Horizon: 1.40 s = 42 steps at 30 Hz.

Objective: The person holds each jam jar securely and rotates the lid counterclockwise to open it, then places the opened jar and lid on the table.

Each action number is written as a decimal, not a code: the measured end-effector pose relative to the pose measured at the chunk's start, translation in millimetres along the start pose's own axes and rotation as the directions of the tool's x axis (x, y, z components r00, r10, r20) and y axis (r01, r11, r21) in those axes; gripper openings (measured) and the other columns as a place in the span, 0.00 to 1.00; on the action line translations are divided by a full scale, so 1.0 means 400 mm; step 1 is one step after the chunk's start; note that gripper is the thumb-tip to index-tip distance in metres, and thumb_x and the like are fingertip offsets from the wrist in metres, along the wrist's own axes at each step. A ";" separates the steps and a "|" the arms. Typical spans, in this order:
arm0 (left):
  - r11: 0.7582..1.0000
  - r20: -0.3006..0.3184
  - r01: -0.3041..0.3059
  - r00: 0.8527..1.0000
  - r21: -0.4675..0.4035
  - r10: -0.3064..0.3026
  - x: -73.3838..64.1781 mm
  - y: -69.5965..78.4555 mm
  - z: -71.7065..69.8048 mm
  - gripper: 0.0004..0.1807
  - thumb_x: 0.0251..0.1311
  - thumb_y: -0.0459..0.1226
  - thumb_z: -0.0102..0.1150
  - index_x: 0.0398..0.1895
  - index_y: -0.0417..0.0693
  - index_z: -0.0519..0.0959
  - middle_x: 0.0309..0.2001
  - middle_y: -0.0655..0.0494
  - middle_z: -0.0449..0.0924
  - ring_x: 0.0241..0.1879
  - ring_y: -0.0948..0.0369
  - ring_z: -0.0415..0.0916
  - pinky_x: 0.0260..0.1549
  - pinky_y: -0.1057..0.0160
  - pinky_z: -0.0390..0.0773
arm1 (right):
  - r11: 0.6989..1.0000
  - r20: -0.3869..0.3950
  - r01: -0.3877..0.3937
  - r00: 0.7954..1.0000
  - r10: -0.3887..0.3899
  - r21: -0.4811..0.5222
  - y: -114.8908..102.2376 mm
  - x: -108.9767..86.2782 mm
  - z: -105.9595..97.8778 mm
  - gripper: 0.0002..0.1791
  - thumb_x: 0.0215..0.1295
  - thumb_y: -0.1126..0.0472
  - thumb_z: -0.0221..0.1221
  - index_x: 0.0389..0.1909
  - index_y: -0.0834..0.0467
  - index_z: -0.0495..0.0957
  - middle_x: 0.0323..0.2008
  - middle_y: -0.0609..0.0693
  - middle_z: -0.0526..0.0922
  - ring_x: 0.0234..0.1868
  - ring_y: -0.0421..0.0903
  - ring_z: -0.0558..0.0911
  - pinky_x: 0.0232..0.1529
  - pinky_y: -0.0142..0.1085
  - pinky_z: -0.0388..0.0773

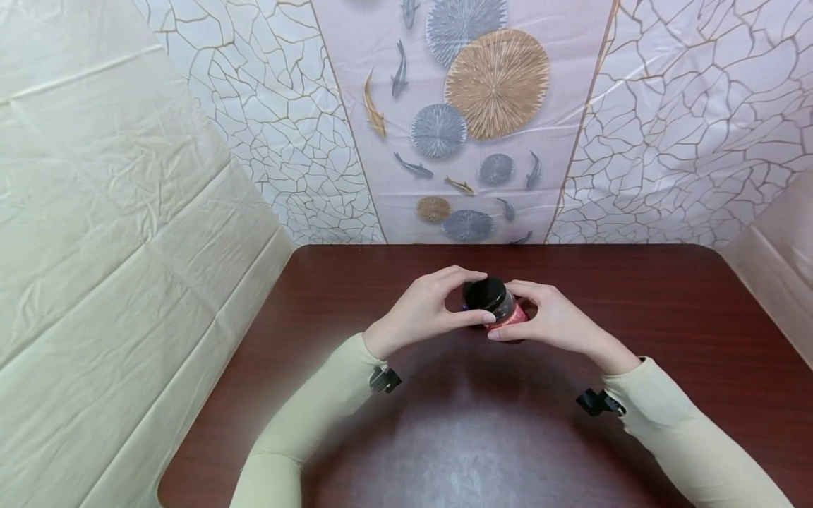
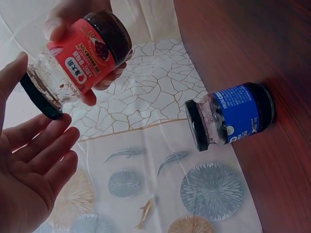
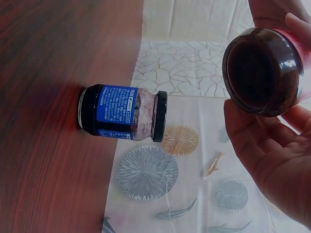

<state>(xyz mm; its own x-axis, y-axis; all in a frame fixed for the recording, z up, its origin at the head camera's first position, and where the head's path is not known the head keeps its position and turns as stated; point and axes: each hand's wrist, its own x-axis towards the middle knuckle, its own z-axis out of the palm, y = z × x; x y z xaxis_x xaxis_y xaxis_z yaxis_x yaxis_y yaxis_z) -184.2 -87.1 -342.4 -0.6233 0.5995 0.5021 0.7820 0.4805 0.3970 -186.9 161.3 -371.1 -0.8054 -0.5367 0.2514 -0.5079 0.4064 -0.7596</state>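
Note:
A glass jar (image 1: 512, 317) with a red label and a dark lid (image 1: 485, 293) is held up, tilted, between both hands. My left hand (image 1: 432, 303) holds the lid between thumb and fingertips. My right hand (image 1: 562, 319) grips the jar's body around the label. Dark contents fill the jar's bottom part in the left wrist view, and the glass near the lid is smeared. A second jar (image 2: 239, 116) with a blue label and black lid stands upright on the table beyond the hands; from the head it is almost wholly hidden.
The dark red-brown wooden table (image 1: 457, 437) reaches back to a patterned cloth (image 1: 457, 176) at its far edge. A pale cloth wall (image 1: 127, 282) runs along the left side. Small black devices are strapped at both wrists.

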 end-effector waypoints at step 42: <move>0.974 0.171 -0.177 0.965 -0.144 0.201 -0.013 -0.014 -0.031 0.35 0.67 0.43 0.65 0.74 0.44 0.67 0.71 0.55 0.68 0.71 0.65 0.62 0.68 0.66 0.63 | 0.999 0.025 0.010 1.000 -0.011 0.044 -0.015 -0.014 -0.001 0.29 0.50 0.49 0.78 0.54 0.45 0.80 0.45 0.43 0.83 0.43 0.44 0.81 0.41 0.39 0.83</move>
<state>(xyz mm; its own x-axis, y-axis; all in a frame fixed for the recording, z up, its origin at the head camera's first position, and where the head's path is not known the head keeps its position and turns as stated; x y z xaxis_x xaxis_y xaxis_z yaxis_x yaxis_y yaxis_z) -185.3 -100.9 -337.8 -0.4447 0.7843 0.4326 0.8722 0.2692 0.4084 -179.6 162.3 -367.8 -0.7918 -0.5595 0.2451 -0.5021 0.3675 -0.7828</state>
